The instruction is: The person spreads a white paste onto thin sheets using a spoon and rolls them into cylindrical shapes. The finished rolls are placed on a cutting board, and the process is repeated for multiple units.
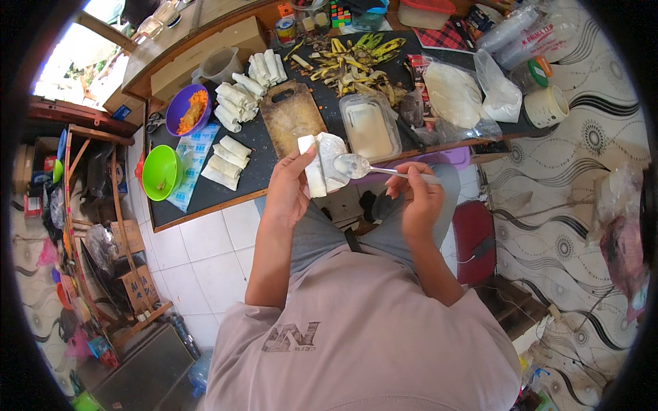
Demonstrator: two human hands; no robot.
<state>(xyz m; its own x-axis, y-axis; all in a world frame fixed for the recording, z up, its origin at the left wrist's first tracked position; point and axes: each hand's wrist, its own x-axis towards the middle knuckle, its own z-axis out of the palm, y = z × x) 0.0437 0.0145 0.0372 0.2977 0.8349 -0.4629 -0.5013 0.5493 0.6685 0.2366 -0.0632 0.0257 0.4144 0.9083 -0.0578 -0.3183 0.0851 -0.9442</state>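
Held up over the table's front edge is a white spring roll wrapper (pixel 332 148), partly folded, with my left hand (pixel 289 186) closed on its left side. My right hand (pixel 419 205) grips a metal spoon (pixel 392 171) by the handle. The spoon's bowl touches the wrapper's open flap and carries something whitish. Just beyond stands a clear plastic container (pixel 396 145) with a pale substance in it. A worn wooden cutting board (pixel 295 113) lies behind the wrapper. Finished rolls (pixel 225 164) lie to the left, with several more rolls (pixel 236 103) piled farther back.
A purple bowl (pixel 170 109) with orange shreds and a green bowl (pixel 152 171) stand at the left. Banana peels (pixel 360 61) are heaped at the back. Flat round wrappers (pixel 451 94) lie on plastic at the right, near a white tub (pixel 546 107).
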